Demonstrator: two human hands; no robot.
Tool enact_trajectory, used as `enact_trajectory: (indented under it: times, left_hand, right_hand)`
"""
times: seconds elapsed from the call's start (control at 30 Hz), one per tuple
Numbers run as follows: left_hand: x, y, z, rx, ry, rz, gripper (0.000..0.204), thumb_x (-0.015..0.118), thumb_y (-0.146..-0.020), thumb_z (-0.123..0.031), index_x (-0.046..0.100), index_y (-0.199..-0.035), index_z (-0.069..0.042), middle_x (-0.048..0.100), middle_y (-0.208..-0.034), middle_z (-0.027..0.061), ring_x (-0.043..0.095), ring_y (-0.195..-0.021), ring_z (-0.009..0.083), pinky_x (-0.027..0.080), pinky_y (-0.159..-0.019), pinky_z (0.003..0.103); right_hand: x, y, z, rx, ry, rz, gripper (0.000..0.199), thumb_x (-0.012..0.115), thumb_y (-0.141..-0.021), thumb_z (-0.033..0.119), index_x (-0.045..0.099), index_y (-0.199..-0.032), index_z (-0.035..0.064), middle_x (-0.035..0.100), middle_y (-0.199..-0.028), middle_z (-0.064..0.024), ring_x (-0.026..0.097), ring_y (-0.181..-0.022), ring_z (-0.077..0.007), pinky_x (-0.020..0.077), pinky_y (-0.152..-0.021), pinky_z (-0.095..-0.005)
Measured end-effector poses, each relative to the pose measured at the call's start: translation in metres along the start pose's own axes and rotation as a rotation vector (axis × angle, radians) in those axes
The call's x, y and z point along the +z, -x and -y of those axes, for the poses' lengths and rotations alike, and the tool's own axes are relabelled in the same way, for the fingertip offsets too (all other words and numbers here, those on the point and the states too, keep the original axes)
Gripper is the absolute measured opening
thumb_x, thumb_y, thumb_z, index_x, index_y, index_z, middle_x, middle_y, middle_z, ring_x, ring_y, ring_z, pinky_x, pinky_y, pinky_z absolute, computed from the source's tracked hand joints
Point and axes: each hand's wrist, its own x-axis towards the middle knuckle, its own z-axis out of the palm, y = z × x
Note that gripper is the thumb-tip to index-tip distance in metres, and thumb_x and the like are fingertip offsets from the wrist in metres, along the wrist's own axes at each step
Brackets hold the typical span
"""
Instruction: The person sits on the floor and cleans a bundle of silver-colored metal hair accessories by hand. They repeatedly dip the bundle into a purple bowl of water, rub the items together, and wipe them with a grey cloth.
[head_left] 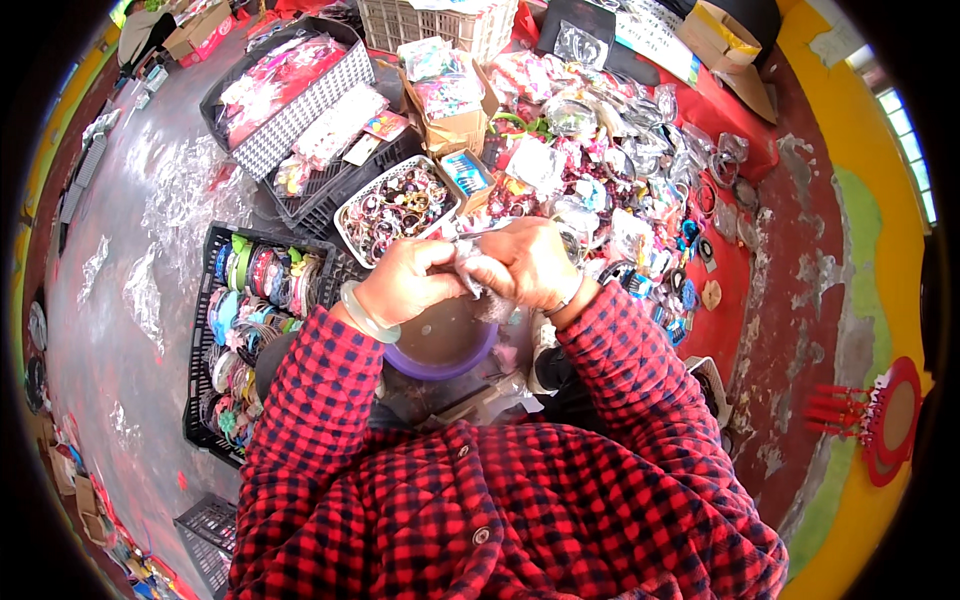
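Left hand (405, 282), centre of frame: fingers curled shut, pinching one end of a small crinkled clear plastic packet (470, 268). Pale green bangle (366, 315) on that wrist. Right hand (530, 262), just right of centre: also closed, gripping the other end of the packet; knuckles of both hands nearly touching. Packet sits between the two hands, held in the air; contents too small to tell.

Directly below the hands: purple-rimmed round bowl (440, 348), partly hidden by the wrists. Both forearms in red-and-black checked sleeves (320, 400), entering from the lower edge.

Above the hands: white mesh basket (352, 200) filled with mixed small trinkets. Left of centre: black crate (200, 330) holding coloured bangles in rows. Upper left: black crate (225, 85) with pink packets, white lattice side. Upper right: heap of clear-wrapped bangles and hair items on red cloth (725, 330).
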Motion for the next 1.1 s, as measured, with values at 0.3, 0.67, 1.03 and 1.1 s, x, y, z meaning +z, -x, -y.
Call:
enact_trajectory:
  times: [0.3, 0.67, 1.03, 1.1]
  left_hand:
    - [-0.02, 0.012, -0.009, 0.068, 0.039, 0.01, 0.015, 0.067, -0.073, 0.0, 0.062, -0.087, 0.004, 0.063, -0.077, 0.0058, 0.058, -0.069, 0.0092, 0.047, -0.062, 0.024]
    - [-0.039, 0.023, -0.012, 0.1, 0.157, -0.053, 0.02, 0.067, -0.071, 0.004, 0.061, -0.09, 0.007, 0.063, -0.083, 0.0074, 0.06, -0.071, 0.012, 0.048, -0.064, 0.024]
    - [-0.047, 0.014, 0.002, 0.021, 0.631, -0.464, 0.011, 0.056, -0.082, -0.003, 0.056, -0.093, 0.0, 0.062, -0.084, 0.0062, 0.055, -0.07, 0.0101, 0.042, -0.065, 0.021]
    - [-0.04, 0.009, -0.001, 0.0, 0.625, -0.46, 0.014, 0.055, -0.083, -0.005, 0.054, -0.096, 0.0, 0.062, -0.087, 0.0068, 0.056, -0.073, 0.0106, 0.042, -0.067, 0.021]
  right_hand:
    - [-0.026, 0.001, -0.012, 0.014, -0.247, -0.008, 0.025, 0.057, -0.083, 0.022, 0.062, -0.068, 0.0034, 0.052, -0.054, -0.0109, 0.053, -0.049, -0.0277, 0.0413, -0.047, -0.0352]
    - [-0.033, 0.014, -0.033, 0.503, -0.516, -0.117, 0.026, 0.058, -0.084, 0.021, 0.064, -0.073, -0.002, 0.062, -0.061, -0.0055, 0.055, -0.054, -0.0096, 0.044, -0.05, -0.0261]
    - [-0.02, 0.016, -0.073, 0.999, -1.622, -0.551, 0.031, 0.053, -0.087, 0.018, 0.049, -0.112, 0.0003, 0.058, -0.101, -0.01, 0.057, -0.089, -0.02, 0.0474, -0.076, -0.0333]
    - [-0.014, 0.008, -0.059, 0.846, -1.773, -0.408, 0.03, 0.051, -0.088, 0.017, 0.048, -0.113, 0.0, 0.057, -0.103, -0.0093, 0.056, -0.091, -0.0205, 0.0478, -0.077, -0.0326]
